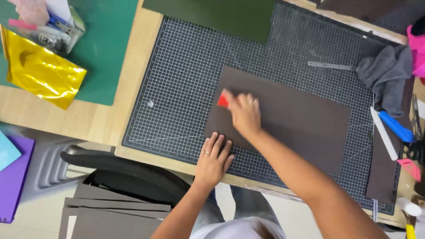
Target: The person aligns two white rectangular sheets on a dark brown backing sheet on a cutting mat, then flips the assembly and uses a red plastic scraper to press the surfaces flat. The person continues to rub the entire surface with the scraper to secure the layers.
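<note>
A dark brown sheet (301, 119) lies flat on a black gridded cutting mat (186, 79). My right hand (244, 113) presses a small red scraper (223, 101) onto the sheet near its left edge. My left hand (213, 158), wearing a ring, rests with fingers spread on the sheet's near left corner and the mat beside it.
A dark green sheet (221, 15) lies at the mat's far edge. A metal ruler (331, 66), grey cloth (389, 75), blue-handled tool (395, 126) and white stick (383, 132) sit at right. Gold foil (40, 71) lies on a green mat (106, 48) at left. Brown sheets (115, 212) are stacked below.
</note>
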